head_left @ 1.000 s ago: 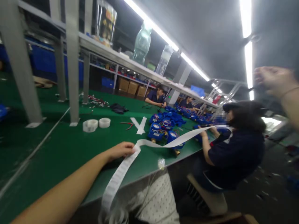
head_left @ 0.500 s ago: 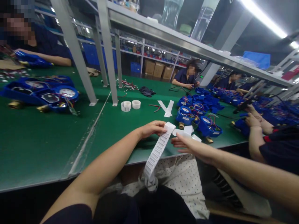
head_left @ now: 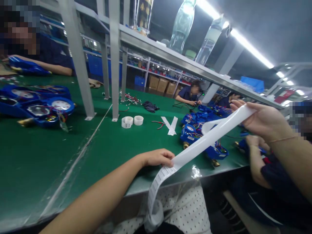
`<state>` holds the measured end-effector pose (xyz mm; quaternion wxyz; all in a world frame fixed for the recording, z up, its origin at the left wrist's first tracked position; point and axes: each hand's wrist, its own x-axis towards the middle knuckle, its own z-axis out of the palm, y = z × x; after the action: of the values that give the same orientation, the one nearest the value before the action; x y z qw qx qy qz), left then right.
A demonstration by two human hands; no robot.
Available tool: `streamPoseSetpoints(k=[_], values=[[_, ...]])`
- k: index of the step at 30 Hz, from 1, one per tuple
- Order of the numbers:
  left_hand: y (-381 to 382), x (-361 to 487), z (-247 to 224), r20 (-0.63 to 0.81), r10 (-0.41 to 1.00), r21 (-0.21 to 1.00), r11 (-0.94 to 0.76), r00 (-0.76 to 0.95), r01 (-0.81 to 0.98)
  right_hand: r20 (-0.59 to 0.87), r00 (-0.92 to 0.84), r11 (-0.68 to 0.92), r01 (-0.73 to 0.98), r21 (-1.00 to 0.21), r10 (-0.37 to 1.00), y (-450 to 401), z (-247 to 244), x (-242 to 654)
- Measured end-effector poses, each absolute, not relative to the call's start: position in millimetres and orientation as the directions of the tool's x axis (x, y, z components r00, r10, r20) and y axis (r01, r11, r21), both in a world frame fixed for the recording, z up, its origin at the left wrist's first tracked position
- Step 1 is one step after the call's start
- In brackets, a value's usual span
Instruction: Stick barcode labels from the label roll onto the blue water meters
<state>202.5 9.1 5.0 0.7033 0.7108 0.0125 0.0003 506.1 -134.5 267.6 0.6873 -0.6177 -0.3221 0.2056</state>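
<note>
My left hand [head_left: 159,158] pinches a long strip of barcode labels [head_left: 157,182] at the table's front edge. Below that hand the printed part curls down into a loose roll [head_left: 154,216] over my lap. From the pinch, a blank white length [head_left: 202,143] stretches tautly up to the right. My right hand [head_left: 262,120] grips this blank length near its upper end, raised well above the table. A free tail of it loops back to the left beneath my right fingers.
On the green table [head_left: 117,149] lie two label rolls [head_left: 133,121], red-handled pliers [head_left: 158,124] and crossed label strips [head_left: 170,126]. Blue meter housings [head_left: 192,133] with wires stand at right, more [head_left: 36,105] at left. A shelf post [head_left: 114,65] rises ahead. Co-workers sit nearby.
My right hand has moved up and right, now holding the blank strip and pulling it out long. My left hand still pinches the strip, slightly lower in view.
</note>
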Motion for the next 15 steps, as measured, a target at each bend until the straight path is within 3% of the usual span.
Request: streamPoseSetpoints(k=[4, 7, 15], values=[[6.4, 202.6, 2.5, 0.036, 0.024, 0.998, -0.054, 0.999, -0.035, 0.333, 0.743, 0.104, 0.338, -0.936, 0.581, -149.8, 354.2, 555.3], [5.6, 205.6, -4.8, -0.003, 0.054, 1.0, -0.016, 0.999, 0.004, 0.451, 0.728, 0.065, 0.492, -0.868, 0.516, -168.2, 393.9, 577.9], [6.6, 207.4, -9.0, -0.034, 0.115, 0.998, -0.048, 0.993, 0.04, 0.705, 0.639, -0.089, 0.757, -0.648, 0.307, -210.4, 420.2, 626.7]])
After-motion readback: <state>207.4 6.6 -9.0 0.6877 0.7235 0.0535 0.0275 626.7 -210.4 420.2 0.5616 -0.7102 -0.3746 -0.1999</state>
